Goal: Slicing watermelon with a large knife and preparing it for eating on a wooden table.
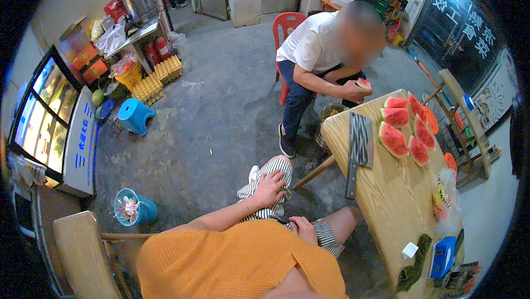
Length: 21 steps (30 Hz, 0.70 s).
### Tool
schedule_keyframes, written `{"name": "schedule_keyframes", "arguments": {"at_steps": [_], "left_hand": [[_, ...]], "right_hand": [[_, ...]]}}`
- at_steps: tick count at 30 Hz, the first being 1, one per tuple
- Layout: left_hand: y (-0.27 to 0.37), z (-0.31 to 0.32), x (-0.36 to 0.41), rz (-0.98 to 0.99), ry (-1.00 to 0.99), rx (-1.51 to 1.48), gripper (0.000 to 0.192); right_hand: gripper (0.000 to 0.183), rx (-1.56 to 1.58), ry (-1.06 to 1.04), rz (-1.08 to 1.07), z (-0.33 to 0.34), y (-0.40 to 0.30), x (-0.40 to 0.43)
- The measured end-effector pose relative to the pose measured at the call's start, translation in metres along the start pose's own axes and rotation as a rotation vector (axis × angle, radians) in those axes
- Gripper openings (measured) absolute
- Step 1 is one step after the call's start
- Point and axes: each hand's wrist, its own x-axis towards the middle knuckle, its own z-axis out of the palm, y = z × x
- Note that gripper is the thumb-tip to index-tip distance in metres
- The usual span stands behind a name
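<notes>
My left hand (270, 189) rests with fingers apart on the knee of my striped shorts (265, 212). Close to my lap, partly hidden by the orange knit top (240, 257), is my right hand (303, 228); its fingers are curled, and whether it holds anything is not visible. On the wooden table (383, 199) at the right lies a cleaver (360, 145) with a dark handle. Several watermelon wedges (393, 138) lie beyond it. Across from me a seated person (308, 50) leans forward, holding a piece of watermelon (364, 83).
A blue bucket (145, 212) with waste and a blue stool (134, 114) stand on the floor at left, near a lit display fridge (76, 150). Plastic bags (447, 199) and a blue box (442, 256) lie on the table. A wooden chair (468, 112) stands behind it.
</notes>
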Motion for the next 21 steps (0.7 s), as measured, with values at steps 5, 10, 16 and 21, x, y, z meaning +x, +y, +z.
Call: {"name": "schedule_keyframes", "arguments": {"at_steps": [5, 10, 16, 21], "left_hand": [[-0.0016, 0.0009, -0.0005, 0.006, 0.007, -0.012, 0.034], [-0.0023, 0.0024, -0.0008, 0.019, 0.05, -0.016, 0.034], [-0.0024, 0.0025, -0.0003, 0.011, 0.009, -0.002, 0.034], [0.0003, 0.0022, 0.0002, 0.005, 0.035, 0.011, 0.033]], "right_hand": [[0.015, 0.009, -0.008, -0.006, 0.0005, -0.0008, 0.0008], [0.015, -0.011, -0.018, -0.009, 0.0023, 0.0036, 0.0006], [0.016, 0.004, -0.015, 0.009, 0.0029, 0.0033, 0.0002], [0.017, 0.004, -0.039, 0.05, 0.0027, 0.0071, -0.0003]]}}
